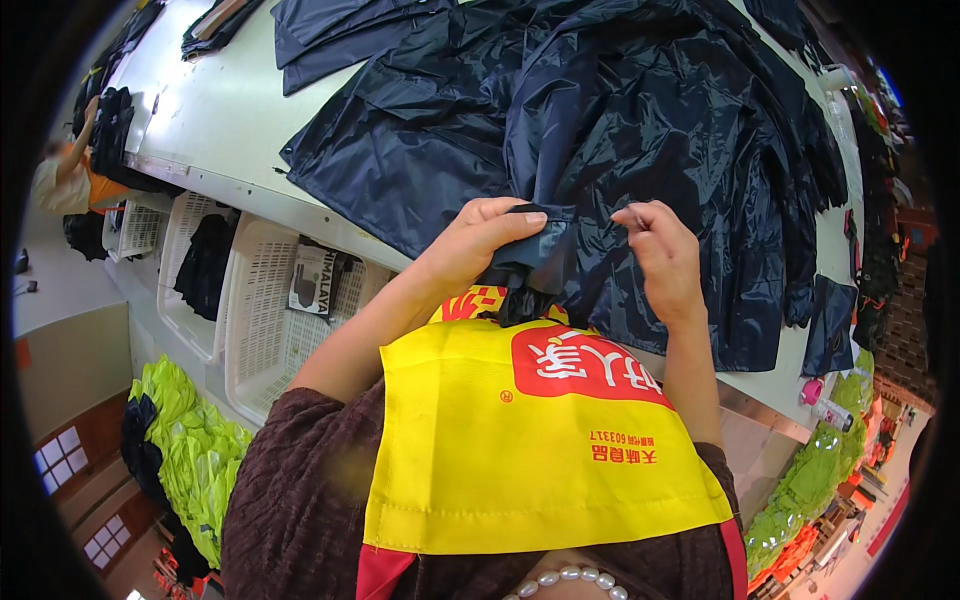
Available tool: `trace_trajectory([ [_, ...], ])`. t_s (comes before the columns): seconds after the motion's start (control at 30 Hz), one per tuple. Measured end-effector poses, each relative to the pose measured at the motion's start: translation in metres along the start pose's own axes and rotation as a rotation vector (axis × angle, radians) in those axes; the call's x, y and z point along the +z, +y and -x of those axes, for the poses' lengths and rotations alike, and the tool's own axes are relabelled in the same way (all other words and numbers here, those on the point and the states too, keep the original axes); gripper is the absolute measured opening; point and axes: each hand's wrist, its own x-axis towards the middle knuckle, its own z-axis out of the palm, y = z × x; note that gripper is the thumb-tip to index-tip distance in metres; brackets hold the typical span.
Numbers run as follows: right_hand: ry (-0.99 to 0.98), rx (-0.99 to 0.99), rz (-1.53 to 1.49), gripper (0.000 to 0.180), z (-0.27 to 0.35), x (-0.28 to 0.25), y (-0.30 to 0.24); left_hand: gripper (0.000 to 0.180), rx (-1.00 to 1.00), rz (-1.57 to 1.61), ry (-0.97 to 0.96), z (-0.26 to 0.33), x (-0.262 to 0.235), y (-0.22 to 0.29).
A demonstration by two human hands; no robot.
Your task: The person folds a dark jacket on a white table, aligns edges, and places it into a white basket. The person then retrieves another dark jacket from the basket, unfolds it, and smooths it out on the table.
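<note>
A shiny dark navy garment [640, 130] lies spread over a white table [220, 110], one end hanging off the near edge. My left hand [480, 240] grips a gathered fold of that fabric at the table's edge, thumb on top. My right hand [665, 255] is closed right beside it, fingertips pinching at the cloth or something small I cannot make out. A yellow and red apron [530, 440] covers my front below both hands.
More dark fabric pieces [340, 40] lie at the table's far side. White plastic baskets [270, 300] with dark items stand under the table at left. Neon yellow-green garments [190, 450] are piled on the floor left and lower right. Another person [65, 180] is far left.
</note>
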Motion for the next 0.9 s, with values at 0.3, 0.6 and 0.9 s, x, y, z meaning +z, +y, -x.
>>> trace_trajectory([
  [0.3,-0.053,-0.203,0.396,0.025,0.002,0.008,0.013,0.017,0.032,-0.064,-0.027,-0.002,0.003,0.002],
  [0.6,-0.084,-0.178,0.342,0.026,0.002,0.008,0.013,0.016,0.052,-0.058,-0.035,-0.002,0.001,-0.002],
  [0.9,-0.085,-0.187,0.376,0.026,-0.004,0.012,0.011,0.024,0.085,-0.223,-0.039,0.001,0.007,-0.001],
])
